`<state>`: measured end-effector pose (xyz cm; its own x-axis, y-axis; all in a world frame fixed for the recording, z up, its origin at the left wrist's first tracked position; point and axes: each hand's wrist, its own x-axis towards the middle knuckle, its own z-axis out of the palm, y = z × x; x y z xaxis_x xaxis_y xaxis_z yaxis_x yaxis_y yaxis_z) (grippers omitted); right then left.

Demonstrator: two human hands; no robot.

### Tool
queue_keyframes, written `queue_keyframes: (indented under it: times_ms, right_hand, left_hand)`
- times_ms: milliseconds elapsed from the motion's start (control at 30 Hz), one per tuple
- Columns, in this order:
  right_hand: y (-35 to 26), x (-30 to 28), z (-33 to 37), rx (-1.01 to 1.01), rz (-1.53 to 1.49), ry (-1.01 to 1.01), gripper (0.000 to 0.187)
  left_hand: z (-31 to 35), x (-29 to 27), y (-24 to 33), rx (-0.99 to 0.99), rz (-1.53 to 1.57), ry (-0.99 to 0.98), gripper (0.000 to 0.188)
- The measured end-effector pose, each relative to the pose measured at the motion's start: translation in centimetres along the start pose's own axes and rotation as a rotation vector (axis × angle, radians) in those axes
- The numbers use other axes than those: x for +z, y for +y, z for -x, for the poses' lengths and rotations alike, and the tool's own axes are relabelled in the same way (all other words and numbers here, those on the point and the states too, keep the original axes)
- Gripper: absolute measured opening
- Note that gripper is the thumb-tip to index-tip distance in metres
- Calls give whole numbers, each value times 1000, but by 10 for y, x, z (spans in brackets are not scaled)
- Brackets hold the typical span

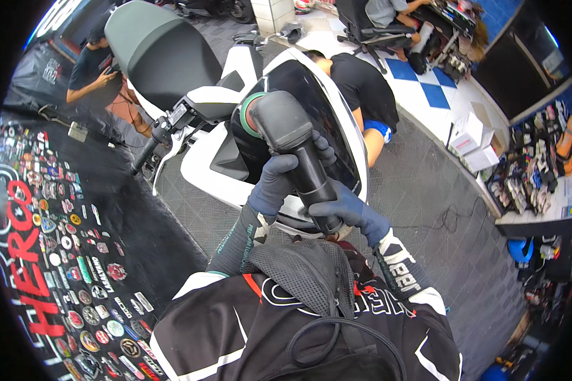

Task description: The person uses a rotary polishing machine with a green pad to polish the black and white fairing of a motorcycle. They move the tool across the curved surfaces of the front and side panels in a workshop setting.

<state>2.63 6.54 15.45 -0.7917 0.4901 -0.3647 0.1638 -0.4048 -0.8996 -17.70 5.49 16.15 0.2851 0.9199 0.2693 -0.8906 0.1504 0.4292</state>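
Note:
Both my hands, in dark blue-grey gloves, are closed around a black power polisher (308,168). My left hand (278,181) wraps the body just below the angled head, its fingertips showing on the far side. My right hand (351,211) grips the lower end of the handle. On the polisher's head sits a round pad (250,117) with a green rim and a reddish middle. The pad is at the glossy black front panel (308,89) of a white scooter (204,162); whether it touches the panel I cannot tell.
A person in black (365,86) crouches beyond the scooter. Another person (95,73) is at the far left, holding a phone. The scooter's handlebar grip (147,152) juts out left. A cable (448,219) lies on the grey floor at right, near white boxes (470,136).

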Motion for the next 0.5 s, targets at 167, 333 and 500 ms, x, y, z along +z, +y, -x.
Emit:
queue_keyframes:
  times_ms: [167,333,500]
  right_hand:
    - [107,-19,37,62,-345,63,64]
    - [224,-4,114,18,-790,135,65]
    - [276,55,116,-68,-1089,320,62]
  left_hand:
    - [16,-22,-65,-318,-198,139,59]
    - [48,-31,-170,-704,30,303,39]
    - [56,-51,-200,-1022,18,357,38]
